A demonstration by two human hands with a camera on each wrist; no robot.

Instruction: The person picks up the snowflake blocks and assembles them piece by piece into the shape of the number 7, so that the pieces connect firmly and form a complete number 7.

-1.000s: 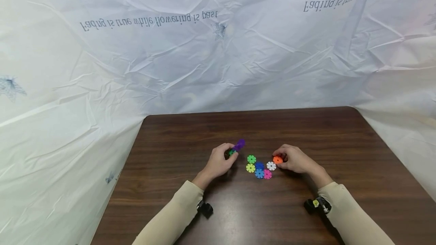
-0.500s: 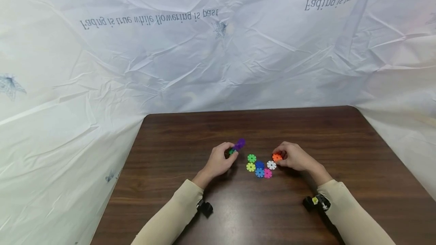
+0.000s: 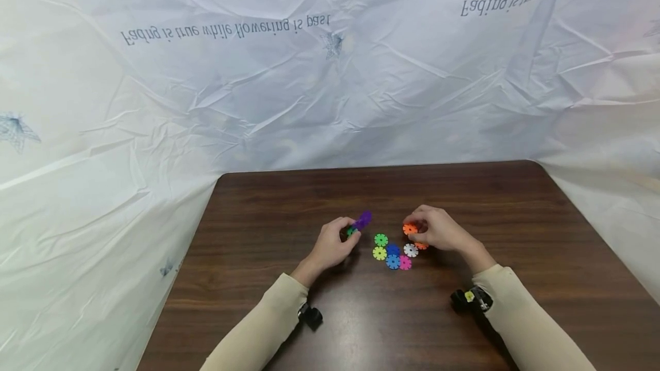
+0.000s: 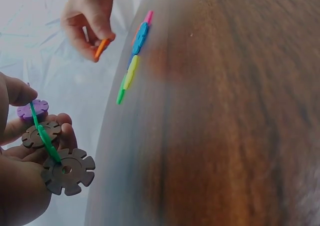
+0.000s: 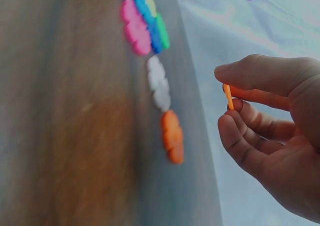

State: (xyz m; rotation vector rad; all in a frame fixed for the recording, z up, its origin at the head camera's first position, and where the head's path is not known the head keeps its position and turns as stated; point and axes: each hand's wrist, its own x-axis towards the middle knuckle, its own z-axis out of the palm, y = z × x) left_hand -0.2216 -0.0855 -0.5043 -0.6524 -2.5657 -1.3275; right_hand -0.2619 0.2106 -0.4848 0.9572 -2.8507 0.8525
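Note:
My left hand [image 3: 330, 243] holds a joined chain of slotted snowflake discs. In the left wrist view a purple disc [image 4: 33, 109], green discs [image 4: 47, 142] and brown discs [image 4: 68, 171] slot into one another at angles. My right hand [image 3: 438, 229] pinches a single orange snowflake disc [image 3: 410, 228] between thumb and fingers, raised above the table. Below it a second orange disc [image 5: 172, 136] lies flat, beside a white disc [image 3: 411, 250].
Between the hands lie several more loose discs: a pink disc [image 3: 405, 262], a light blue disc [image 3: 393, 261], a dark blue disc [image 3: 393, 249], a yellow disc [image 3: 379, 253] and a light green disc [image 3: 381, 240]. The brown table [image 3: 289, 193] backs onto a white printed sheet [image 3: 330, 102].
My right hand has picked up an orange disc and moved up and left with it, uncovering another orange disc beneath. The left hand stays nearly still with its chain.

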